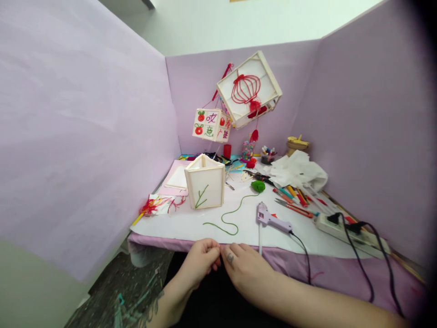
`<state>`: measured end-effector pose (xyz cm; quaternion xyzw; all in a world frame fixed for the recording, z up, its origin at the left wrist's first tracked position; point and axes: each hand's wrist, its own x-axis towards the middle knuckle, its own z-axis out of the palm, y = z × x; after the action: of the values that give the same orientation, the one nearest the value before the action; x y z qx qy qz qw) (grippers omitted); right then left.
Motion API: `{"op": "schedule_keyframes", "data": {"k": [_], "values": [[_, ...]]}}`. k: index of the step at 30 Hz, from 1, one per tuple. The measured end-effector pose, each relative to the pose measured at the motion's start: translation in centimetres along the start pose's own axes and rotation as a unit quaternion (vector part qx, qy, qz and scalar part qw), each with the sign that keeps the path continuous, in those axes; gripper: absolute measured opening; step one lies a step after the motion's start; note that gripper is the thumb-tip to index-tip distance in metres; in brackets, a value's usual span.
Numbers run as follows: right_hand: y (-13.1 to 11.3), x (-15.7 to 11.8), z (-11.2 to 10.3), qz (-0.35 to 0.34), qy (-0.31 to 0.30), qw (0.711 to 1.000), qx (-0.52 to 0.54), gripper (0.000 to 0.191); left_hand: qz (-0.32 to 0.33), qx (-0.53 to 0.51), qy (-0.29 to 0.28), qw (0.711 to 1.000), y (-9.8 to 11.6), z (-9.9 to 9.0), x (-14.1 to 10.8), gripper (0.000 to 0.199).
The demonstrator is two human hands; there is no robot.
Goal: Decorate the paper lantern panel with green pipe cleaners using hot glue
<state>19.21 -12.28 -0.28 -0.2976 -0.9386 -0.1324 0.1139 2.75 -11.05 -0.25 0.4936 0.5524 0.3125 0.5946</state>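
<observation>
My left hand (pixel 205 258) is closed at the table's front edge, thumb pressed against the curled fingers. Beside it, fingertips meeting the left's, my right hand (pixel 241 264) is closed too, a ring on one finger. Whatever lies between the fingertips is too small or hidden to make out. Beyond the hands, a green yarn strand (pixel 235 210) winds across the white table covering to a green yarn ball (pixel 258 186). A white three-sided lantern (pixel 213 187) with wooden edges stands upright, green branching lines on its front. Right of the strand lies a lilac glue gun (pixel 275 222).
Two decorated lanterns, a large one (pixel 252 89) and a smaller one (pixel 210 125), hang at the back. Scissors (pixel 293 207), markers (pixel 292 193) and a power strip (pixel 351 234) with black cords lie right. Red yarn scraps (pixel 150 206) lie left. Lilac partitions (pixel 348 127) enclose the table.
</observation>
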Motion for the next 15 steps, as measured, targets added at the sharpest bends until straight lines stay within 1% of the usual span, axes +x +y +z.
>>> {"op": "schedule_keyframes", "data": {"k": [4, 7, 9, 12, 15], "values": [[0.31, -0.2, -0.22, 0.0, 0.025, 1.0, 0.004, 0.021, 0.026, -0.056, -0.014, 0.998, 0.42, -0.14, -0.37, 0.025], [0.55, -0.38, -0.02, 0.004, 0.035, 0.999, 0.009, 0.021, 0.016, -0.074, -0.024, 0.997, 0.72, -0.38, -0.48, 0.032], [0.59, -0.41, 0.15, 0.007, 0.034, 0.999, 0.005, 0.02, 0.004, -0.081, -0.023, 0.996, 0.86, -0.52, -0.47, 0.031], [0.63, -0.26, 0.11, 0.002, 0.015, 1.0, -0.006, 0.022, -0.002, -0.091, -0.023, 0.996, 0.97, -0.64, -0.42, 0.025], [0.59, -0.05, -0.08, -0.009, 0.004, 1.0, -0.012, 0.022, -0.001, -0.081, -0.01, 0.997, 0.91, -0.54, -0.34, 0.02]]}}
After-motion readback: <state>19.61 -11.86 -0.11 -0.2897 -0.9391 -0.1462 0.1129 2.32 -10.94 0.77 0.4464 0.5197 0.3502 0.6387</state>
